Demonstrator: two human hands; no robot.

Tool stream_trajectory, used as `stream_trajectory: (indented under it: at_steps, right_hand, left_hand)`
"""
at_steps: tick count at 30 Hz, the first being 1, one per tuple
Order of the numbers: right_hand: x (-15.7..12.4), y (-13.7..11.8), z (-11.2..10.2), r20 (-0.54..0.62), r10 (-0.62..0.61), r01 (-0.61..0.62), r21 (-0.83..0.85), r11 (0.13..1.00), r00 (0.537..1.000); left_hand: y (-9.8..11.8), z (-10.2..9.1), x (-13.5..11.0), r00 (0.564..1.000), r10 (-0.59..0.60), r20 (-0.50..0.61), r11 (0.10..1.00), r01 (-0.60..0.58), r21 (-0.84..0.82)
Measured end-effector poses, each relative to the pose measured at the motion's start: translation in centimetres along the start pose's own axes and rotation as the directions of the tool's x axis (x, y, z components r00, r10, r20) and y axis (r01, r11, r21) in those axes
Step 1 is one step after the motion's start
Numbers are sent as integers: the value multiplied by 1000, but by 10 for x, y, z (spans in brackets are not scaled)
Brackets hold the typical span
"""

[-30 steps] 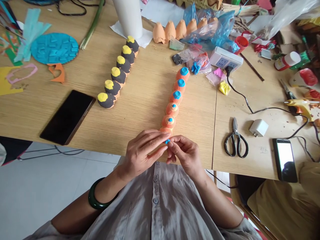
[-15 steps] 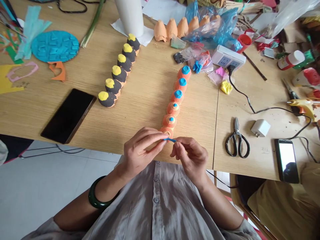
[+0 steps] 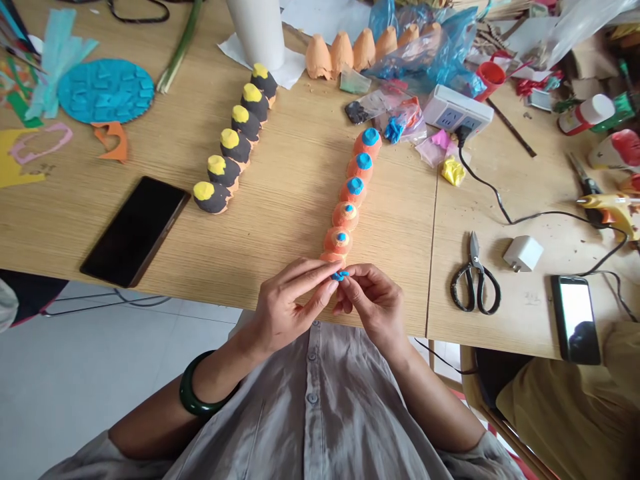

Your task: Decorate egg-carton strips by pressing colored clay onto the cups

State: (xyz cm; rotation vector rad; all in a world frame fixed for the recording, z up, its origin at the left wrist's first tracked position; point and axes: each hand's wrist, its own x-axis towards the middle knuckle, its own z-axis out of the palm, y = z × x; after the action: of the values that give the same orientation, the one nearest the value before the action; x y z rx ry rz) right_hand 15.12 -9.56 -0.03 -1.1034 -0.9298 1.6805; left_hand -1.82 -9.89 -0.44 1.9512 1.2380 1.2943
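Note:
A small blue clay piece [image 3: 341, 275] is pinched between the fingertips of my left hand [image 3: 290, 303] and my right hand [image 3: 373, 303], at the near table edge. Just beyond the fingers runs a row of orange egg-carton cups with blue tops [image 3: 350, 197]; my hands cover its nearest cup. To the left lies a second row of black cups with yellow tops [image 3: 235, 143]. A green bangle [image 3: 193, 397] sits on my left wrist.
A dark phone [image 3: 135, 230] lies at the left edge. Scissors [image 3: 473, 277], a white charger [image 3: 523, 253], a second phone [image 3: 575, 319] and a glue gun [image 3: 607, 207] lie right. A power strip [image 3: 457, 117], clay lumps and bags crowd the back. Another person's yellow sleeve [image 3: 570, 400] shows lower right.
Half a second ago my hands had stretched the blue clay into a short strand between them. Now the fingertips are together again with the clay bunched up.

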Motion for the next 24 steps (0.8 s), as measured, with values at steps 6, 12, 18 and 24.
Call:
stream_trajectory:
  at_steps: [6, 12, 18, 24]
  right_hand:
    - [-3, 5, -2, 28, -49, 51, -64, 997, 998]
    - [-4, 2, -4, -127, -167, 159, -75, 985, 978]
    - [4, 2, -15, -135, -38, 41, 23, 999, 990]
    - [8, 7, -19, -140, -6, 7, 5, 1000, 990]
  left_hand:
    - [-2, 2, 0, 1000, -9, 0, 1000, 9, 11]
    - [-4, -3, -2, 998, -68, 7, 997, 69, -23]
    - [-6, -7, 2, 979, -186, -78, 982, 182, -57]
    - [-15, -1, 9, 996, 59, -63, 989, -49, 142]
